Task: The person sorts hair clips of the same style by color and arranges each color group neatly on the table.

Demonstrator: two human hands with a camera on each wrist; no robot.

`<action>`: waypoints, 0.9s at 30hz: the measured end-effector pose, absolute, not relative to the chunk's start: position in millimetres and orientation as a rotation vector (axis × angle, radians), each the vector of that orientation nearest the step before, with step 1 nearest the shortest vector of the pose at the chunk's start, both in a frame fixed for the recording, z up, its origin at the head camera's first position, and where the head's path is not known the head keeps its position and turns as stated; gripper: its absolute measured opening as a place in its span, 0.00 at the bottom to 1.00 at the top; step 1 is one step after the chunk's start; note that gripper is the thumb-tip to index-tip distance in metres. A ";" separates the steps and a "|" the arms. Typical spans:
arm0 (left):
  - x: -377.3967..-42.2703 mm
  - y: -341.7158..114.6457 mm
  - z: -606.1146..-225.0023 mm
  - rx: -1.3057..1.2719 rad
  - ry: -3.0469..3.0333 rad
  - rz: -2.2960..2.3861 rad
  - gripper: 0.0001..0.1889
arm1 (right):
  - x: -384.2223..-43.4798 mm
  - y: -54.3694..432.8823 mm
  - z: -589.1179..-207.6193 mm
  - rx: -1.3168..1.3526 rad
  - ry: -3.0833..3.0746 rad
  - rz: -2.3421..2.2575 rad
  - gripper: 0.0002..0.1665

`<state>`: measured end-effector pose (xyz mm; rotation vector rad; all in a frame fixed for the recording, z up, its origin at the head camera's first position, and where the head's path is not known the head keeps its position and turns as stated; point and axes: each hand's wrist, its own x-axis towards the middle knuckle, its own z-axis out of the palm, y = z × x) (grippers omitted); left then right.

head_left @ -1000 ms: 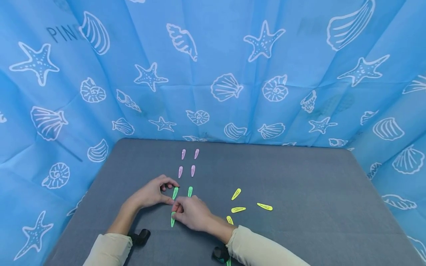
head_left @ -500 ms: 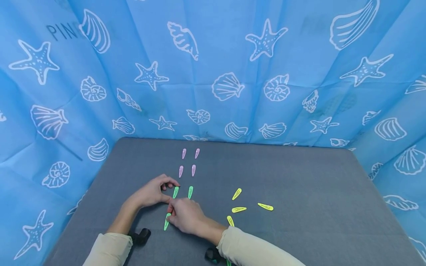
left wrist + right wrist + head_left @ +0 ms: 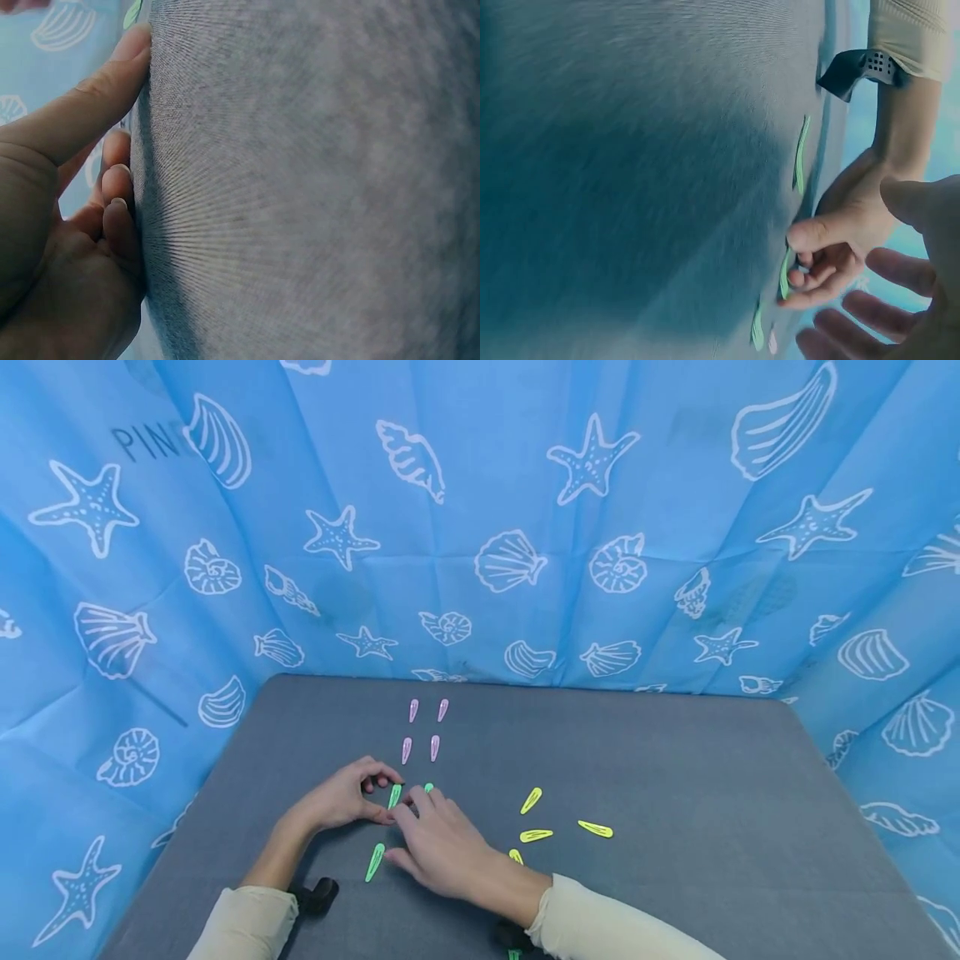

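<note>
Several snap hair clips lie on the grey table. My left hand (image 3: 348,795) rests on the table and holds a green hair clip (image 3: 395,795) flat, thumb at one end and a fingertip at the other. In the right wrist view, that same green clip (image 3: 785,274) shows between the thumb and finger. My right hand (image 3: 442,847) hovers beside it with loosely spread fingers and holds nothing. Just left of its thumb lies another green hair clip (image 3: 375,862), slightly tilted. Behind the right hand, a third green clip (image 3: 429,787) is mostly hidden.
Several pink hair clips (image 3: 407,751) lie in two columns farther back. To the right, several yellow hair clips (image 3: 536,836) are scattered at different angles. A green clip (image 3: 513,954) peeks out by the right wrist. A blue shell-print curtain (image 3: 510,560) hangs behind the table.
My right hand shifted the nearest green clip a little left and toward me, then let go of it. Its fingers have since opened and lifted off. My left hand has stayed in place.
</note>
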<state>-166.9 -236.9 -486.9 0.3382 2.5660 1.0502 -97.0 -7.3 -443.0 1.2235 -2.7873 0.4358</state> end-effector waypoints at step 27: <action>-166.3 -237.3 -486.5 0.342 2.553 1.052 0.26 | -63.9 117.7 -467.9 1.028 -2.993 0.379 0.49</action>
